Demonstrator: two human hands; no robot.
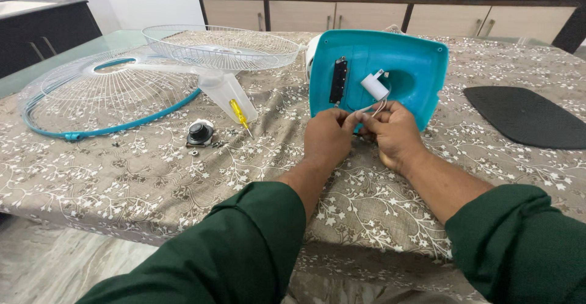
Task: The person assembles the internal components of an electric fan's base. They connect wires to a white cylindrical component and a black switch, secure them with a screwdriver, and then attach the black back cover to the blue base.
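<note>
My left hand and right hand meet knuckle to knuckle, pinching thin wires under the teal fan base at twelve o'clock.

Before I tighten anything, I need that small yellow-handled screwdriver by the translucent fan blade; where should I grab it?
Take the yellow-handled screwdriver by its yellow handle, reaching in from the open tablecloth side at its right. It lies flat, slanted, tip pointing toward you, with the translucent fan blade close on its left. Both hands are now at the teal housing's wires.
</note>
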